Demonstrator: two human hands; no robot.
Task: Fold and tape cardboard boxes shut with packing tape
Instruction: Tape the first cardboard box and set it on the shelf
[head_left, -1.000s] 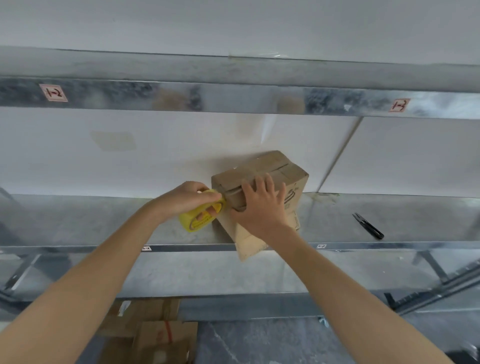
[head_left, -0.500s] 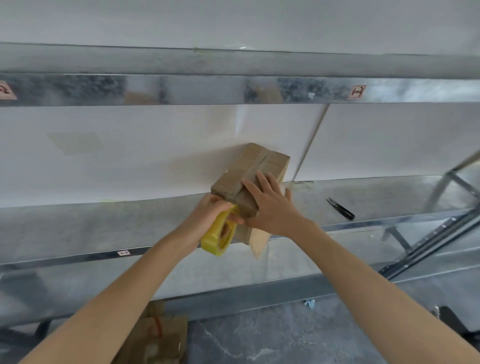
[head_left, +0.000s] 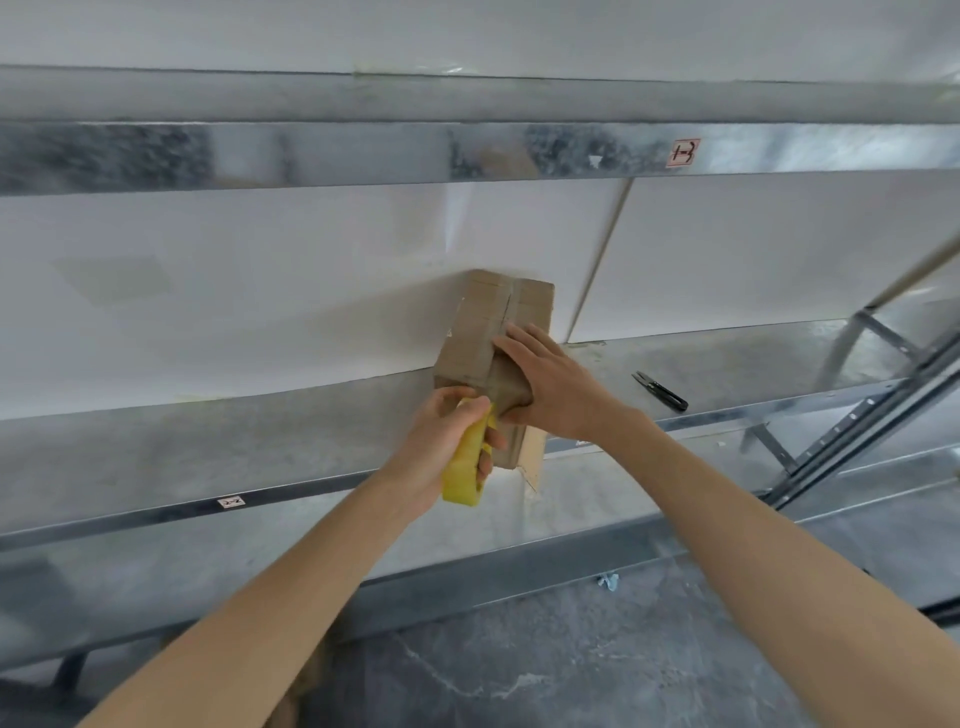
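Cardboard box (head_left: 496, 332) stands on the metal shelf (head_left: 208, 447) against the wall, where our right hand (head_left: 550, 384) presses flat on its closed flaps with straight fingers while our left hand (head_left: 441, 447) curls tightly around the yellow tape (head_left: 462, 467) at its near edge.

The brown cardboard box (head_left: 475, 332) lies at the centre of the frame, its long side running away from the viewer and its top flaps folded shut along a middle seam. The yellow tape roll (head_left: 460, 475) stands edge-on just below centre, against the box's near end
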